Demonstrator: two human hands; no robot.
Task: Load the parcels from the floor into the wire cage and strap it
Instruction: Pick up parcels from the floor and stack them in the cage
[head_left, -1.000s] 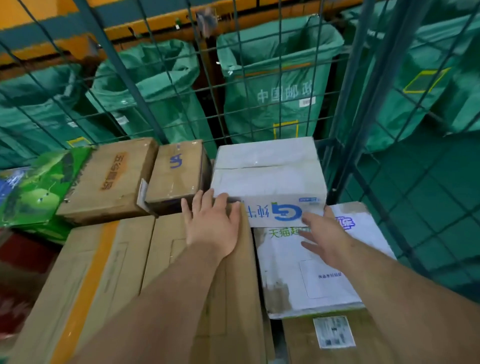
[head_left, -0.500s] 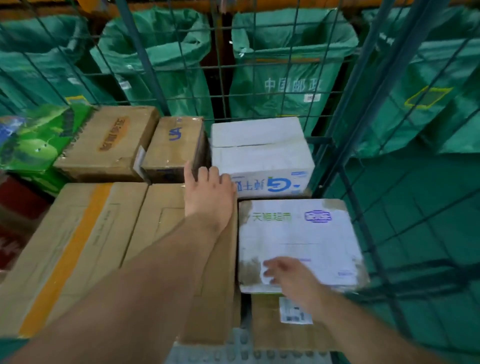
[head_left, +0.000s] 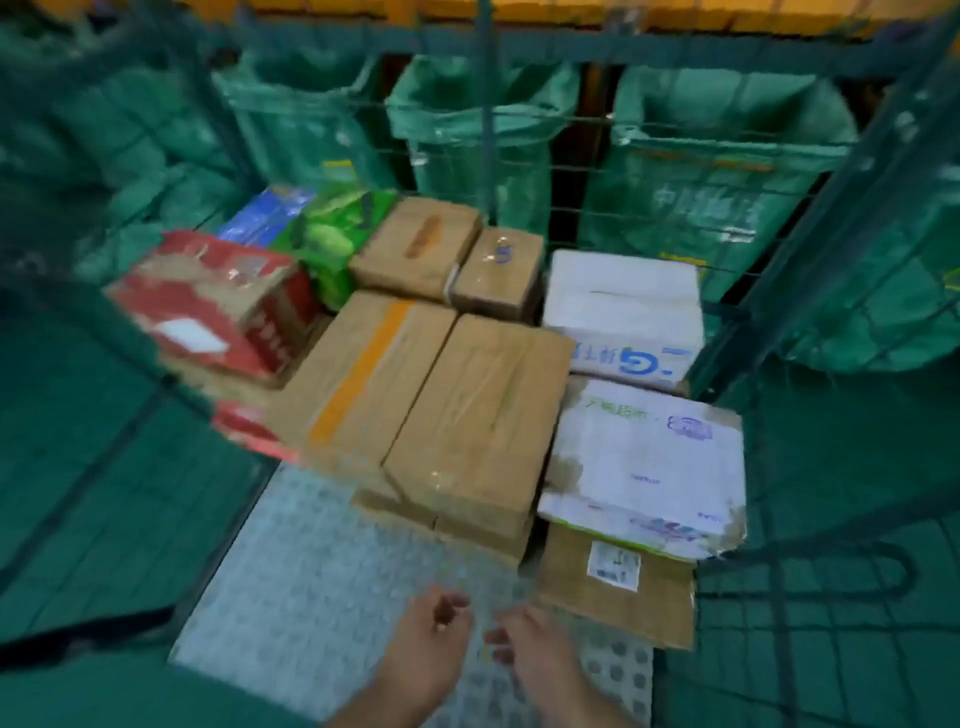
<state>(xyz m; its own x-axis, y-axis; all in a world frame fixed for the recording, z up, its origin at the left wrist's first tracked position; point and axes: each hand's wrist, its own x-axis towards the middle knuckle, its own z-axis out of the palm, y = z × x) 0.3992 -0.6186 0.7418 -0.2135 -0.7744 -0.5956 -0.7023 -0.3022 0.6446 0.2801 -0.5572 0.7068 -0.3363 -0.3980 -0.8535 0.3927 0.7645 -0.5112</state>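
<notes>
Several parcels fill the back of the wire cage (head_left: 769, 291). Two long brown boxes (head_left: 483, 415) lie side by side in the middle. Right of them are a white box with blue print (head_left: 623, 306) and a worn white box (head_left: 649, 462) resting on a brown labelled box (head_left: 618, 587). A red box (head_left: 213, 306) sits at the left. My left hand (head_left: 431, 639) and right hand (head_left: 530, 649) hover close together over the cage's studded floor (head_left: 311, 577), fingers loosely curled, holding nothing.
Two smaller brown boxes (head_left: 415, 249) and green and blue packs (head_left: 332, 228) stand at the back. Green mail sacks (head_left: 717, 171) hang behind the mesh. Green floor tiles (head_left: 78, 467) lie on both sides of the cage.
Both hands have left the boxes and drawn back toward me, meeting over the cage floor. The view has pulled away, so the whole load and the red box show.
</notes>
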